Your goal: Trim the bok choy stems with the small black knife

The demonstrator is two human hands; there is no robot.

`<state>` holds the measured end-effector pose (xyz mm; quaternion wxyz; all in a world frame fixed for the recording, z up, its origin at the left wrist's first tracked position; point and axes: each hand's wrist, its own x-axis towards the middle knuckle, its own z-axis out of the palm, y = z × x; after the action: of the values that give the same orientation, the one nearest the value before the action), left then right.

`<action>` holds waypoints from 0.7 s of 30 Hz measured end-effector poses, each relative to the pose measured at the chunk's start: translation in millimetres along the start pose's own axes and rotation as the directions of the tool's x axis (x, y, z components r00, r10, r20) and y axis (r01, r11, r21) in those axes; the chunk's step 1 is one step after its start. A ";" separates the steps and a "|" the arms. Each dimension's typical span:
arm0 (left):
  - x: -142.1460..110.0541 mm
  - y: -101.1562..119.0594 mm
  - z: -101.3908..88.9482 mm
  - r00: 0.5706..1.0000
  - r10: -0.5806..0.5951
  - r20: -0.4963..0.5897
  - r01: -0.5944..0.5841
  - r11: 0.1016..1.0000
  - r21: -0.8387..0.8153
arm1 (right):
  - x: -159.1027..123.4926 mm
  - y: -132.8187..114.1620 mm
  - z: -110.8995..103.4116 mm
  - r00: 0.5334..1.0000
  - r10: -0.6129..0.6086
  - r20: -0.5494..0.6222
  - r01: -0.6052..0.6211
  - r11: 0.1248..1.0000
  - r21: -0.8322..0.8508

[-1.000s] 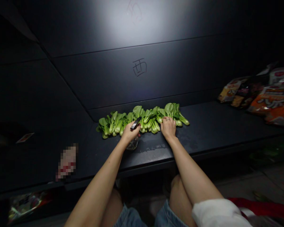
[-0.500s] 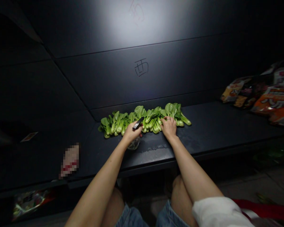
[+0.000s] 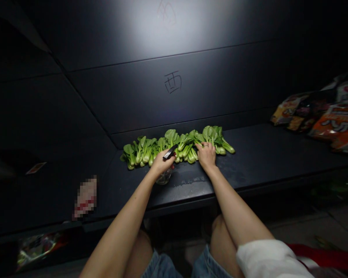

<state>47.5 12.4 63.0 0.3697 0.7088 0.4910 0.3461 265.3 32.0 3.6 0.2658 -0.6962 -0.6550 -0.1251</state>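
Observation:
A row of green bok choy point(image 3: 146, 150) lies side by side along the back of the dark shelf, leaves toward the wall and pale stem ends toward me. My left hand point(image 3: 161, 162) is closed around the neck of a spray bottle point(image 3: 164, 177). The bottle's black trigger head point(image 3: 169, 153) points forward and right above the greens; its clear body hangs below my hand, partly hidden. My right hand point(image 3: 207, 155) rests at the right part of the row, fingers apart and touching the stems and leaves. A ring shows on one finger.
Wet marks point(image 3: 191, 181) show on the shelf point(image 3: 258, 154) in front of the greens. Colourful snack bags point(image 3: 333, 123) are piled at the right. A dark panel wall point(image 3: 133, 92) with a drawn character stands behind. At the left lie a small card point(image 3: 36, 168) and a pixelated item point(image 3: 86, 197).
The fingers of my right hand have spread a little over the bok choy. My left hand keeps hold of the spray bottle and has barely moved.

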 end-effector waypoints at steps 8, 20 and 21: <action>-3.1 -1.0 -2.9 1.000 0.009 -0.009 -0.009 1.000 -0.018 | 0.8 -1.8 2.1 0.994 0.034 -0.101 -0.026 0.997 0.078; -2.9 4.8 -1.4 0.999 0.003 -0.032 -0.005 0.997 -0.072 | 8.7 8.6 -10.7 0.832 0.512 -0.215 -0.322 0.761 0.564; -3.0 5.0 -0.9 0.999 0.001 -0.033 -0.004 0.997 -0.071 | 8.1 9.1 -9.8 0.830 0.530 -0.175 -0.346 0.734 0.584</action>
<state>48.1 8.5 67.3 0.3861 0.6899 0.4836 0.3757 276.8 33.6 14.1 0.5747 -0.7001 -0.4235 0.0127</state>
